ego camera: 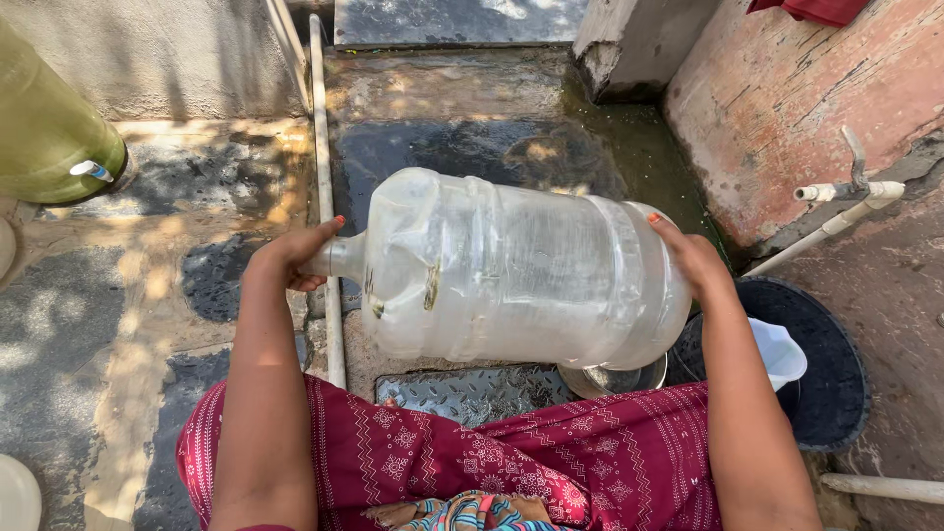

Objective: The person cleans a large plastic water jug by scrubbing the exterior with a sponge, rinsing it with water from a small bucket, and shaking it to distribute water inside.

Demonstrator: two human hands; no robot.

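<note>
Above the wet stone ground, the left hand [295, 258] wraps around the narrow neck of a large clear plastic water jug [511, 270], while the right hand [691, 258] presses flat against its base, holding it sideways in the air over the lap. Just below the jug's base sits what seems to be a round steel vessel [615, 379], partly hidden. Farther right lie a black round tub [836, 364] and a white pipe tap [848, 192].

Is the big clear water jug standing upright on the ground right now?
No, the clear jug lies on its side in the air, the left hand at its neck and the right hand on its base.
</note>
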